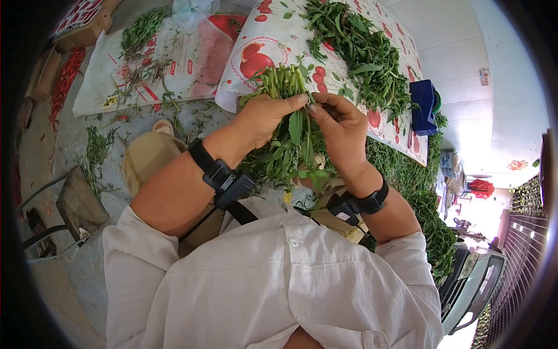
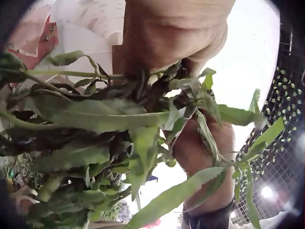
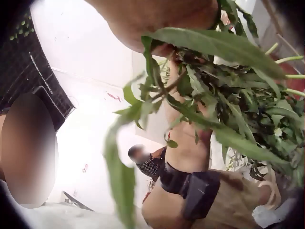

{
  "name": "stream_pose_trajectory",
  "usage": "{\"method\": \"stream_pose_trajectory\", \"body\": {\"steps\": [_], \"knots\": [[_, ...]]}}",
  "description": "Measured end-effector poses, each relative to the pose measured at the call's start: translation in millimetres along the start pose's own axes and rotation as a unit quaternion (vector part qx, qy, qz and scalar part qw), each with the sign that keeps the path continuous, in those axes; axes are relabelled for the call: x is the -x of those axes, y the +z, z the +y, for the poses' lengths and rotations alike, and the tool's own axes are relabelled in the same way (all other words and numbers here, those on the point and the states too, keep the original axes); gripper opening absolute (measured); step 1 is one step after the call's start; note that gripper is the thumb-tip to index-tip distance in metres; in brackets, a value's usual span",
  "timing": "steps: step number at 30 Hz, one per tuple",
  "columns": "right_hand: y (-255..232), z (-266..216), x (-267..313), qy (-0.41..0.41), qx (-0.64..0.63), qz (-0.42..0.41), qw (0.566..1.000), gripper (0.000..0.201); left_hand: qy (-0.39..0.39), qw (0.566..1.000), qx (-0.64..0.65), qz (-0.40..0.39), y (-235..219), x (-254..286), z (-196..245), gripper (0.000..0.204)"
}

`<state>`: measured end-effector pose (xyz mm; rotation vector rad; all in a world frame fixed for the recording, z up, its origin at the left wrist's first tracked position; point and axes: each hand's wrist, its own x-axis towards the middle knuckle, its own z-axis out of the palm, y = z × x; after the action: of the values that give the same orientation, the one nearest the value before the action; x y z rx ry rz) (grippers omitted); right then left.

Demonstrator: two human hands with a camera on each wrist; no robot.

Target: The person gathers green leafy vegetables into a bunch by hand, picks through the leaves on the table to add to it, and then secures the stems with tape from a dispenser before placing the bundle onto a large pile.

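Observation:
The left hand (image 1: 264, 116) grips a bunch of leafy green stems (image 1: 285, 84), cut ends pointing up and away, leaves hanging below toward the lap. Beside it the right hand (image 1: 343, 131) pinches a single leafy stem (image 1: 308, 136) between thumb and fingers at the bunch's right side. In the left wrist view long leaves (image 2: 95, 114) cover much of the left hand (image 2: 176, 38). The right wrist view shows the right hand (image 3: 157, 21) above the leaves (image 3: 228, 105), its fingertips hidden behind them.
A patterned table cover (image 1: 232, 87) bears a pile of greens (image 1: 378, 70), with a blue container (image 1: 423, 107) at its right edge. More greens (image 1: 427, 227) lie on the floor at right. White sacking (image 1: 116, 78) holds scraps at left. Another person (image 3: 150, 162) appears in the right wrist view.

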<state>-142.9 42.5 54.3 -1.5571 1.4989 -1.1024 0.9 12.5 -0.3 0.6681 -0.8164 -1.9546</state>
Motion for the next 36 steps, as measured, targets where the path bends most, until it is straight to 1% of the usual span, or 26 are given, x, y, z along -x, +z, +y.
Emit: {"method": "stream_pose_trajectory", "body": {"steps": [1,2,4,5,8,10,11,13,14,16,19,20,22,25,26,28,29,32,33,35,36], "knots": [[0.7,1.3,1.1,-0.01,0.019,0.004,1.0,0.021,0.004,1.0,0.014,-0.011,-4.8,-6.0,-7.2,0.03],[3.0,1.0,2.7,-0.019,0.009,0.005,1.0,0.022,0.009,0.999,0.028,-0.022,-8.9,-10.2,-13.8,0.029],[9.8,0.0,6.3,-0.038,-0.01,0.005,0.999,0.024,-0.012,0.997,0.073,-0.034,-7.6,-9.2,-11.3,0.028],[11.5,0.2,7.8,-0.046,0.01,0.012,0.999,0.024,-0.022,0.994,0.096,-0.039,-7.0,-9.0,-10.3,0.027],[15.2,5.4,10.6,-0.069,0.063,0.023,0.995,0.025,-0.02,0.984,0.163,-0.068,-7.1,-10.5,-10.6,0.027],[16.7,11.9,11.8,-0.084,0.09,0.019,0.992,0.026,-0.013,0.982,0.175,-0.075,-6.0,-7.4,-7.5,0.027],[17.7,12.8,10.6,-0.137,0.119,0.018,0.983,0.027,-0.01,0.98,0.181,-0.079,-5.6,-6.3,-6.5,0.026],[19.6,14.2,6.1,-0.241,0.175,0.016,0.954,0.029,0.001,0.983,0.175,-0.052,-7.0,-7.5,-7.9,0.025],[20.3,14.7,5.3,-0.253,0.18,0.012,0.95,0.029,0.006,0.984,0.172,-0.039,-7.5,-8.3,-8.5,0.024],[21.3,15.3,4.2,-0.276,0.191,0.004,0.942,0.03,0.025,0.98,0.189,-0.046,-7.1,-9.5,-8.8,0.023],[21.4,7.9,7.6,-0.302,0.292,0.001,0.908,0.028,0.046,0.982,0.18,-0.035,-6.5,-9.4,-6.7,0.021],[22.2,6.7,9.0,-0.301,0.283,-0.001,0.911,0.028,0.053,0.984,0.17,-0.027,-6.8,-9.0,-5.8,0.02],[23.8,5.2,10.9,-0.3,0.265,-0.006,0.916,0.026,0.04,0.98,0.19,-0.04,-10.1,-9.4,-7.1,0.019],[10.1,7.0,7.5,-0.267,0.199,-0.038,0.942,0.023,0.01,0.978,0.201,-0.048,-10.4,-8.5,-6.4,0.017],[5.0,6.6,4.8,-0.251,0.191,-0.031,0.948,0.021,-0.003,0.978,0.202,-0.048,-10.2,-7.8,-5.8,0.017],[-2.8,5.0,-0.7,-0.215,0.178,-0.018,0.96,0.019,0.028,0.985,0.162,-0.048,-10.6,-9.1,-5.4,0.018],[-2.1,3.5,-1.9,-0.182,0.137,-0.017,0.974,0.019,0.043,0.988,0.141,-0.048,-10.2,-9.5,-5.0,0.018],[3.7,-5.6,-9.2,-0.17,0.084,0.04,0.981,0.02,0.023,0.994,0.099,-0.044,-7.2,-6.7,0.7,0.02],[0.6,-5.6,-13.5,-0.184,0.094,0.025,0.978,0.019,0.045,0.993,0.089,-0.067,-6.8,-7.5,-1.3,0.02],[0.5,-9.1,-16.5,-0.132,0.055,-0.025,0.989,0.019,0.087,0.988,0.066,-0.113,-5.7,-9.0,-8.1,0.021],[0.6,-10.1,-17.3,-0.104,0.034,-0.049,0.993,0.019,0.095,0.986,0.062,-0.122,-4.8,-8.1,-7.5,0.021]]}}
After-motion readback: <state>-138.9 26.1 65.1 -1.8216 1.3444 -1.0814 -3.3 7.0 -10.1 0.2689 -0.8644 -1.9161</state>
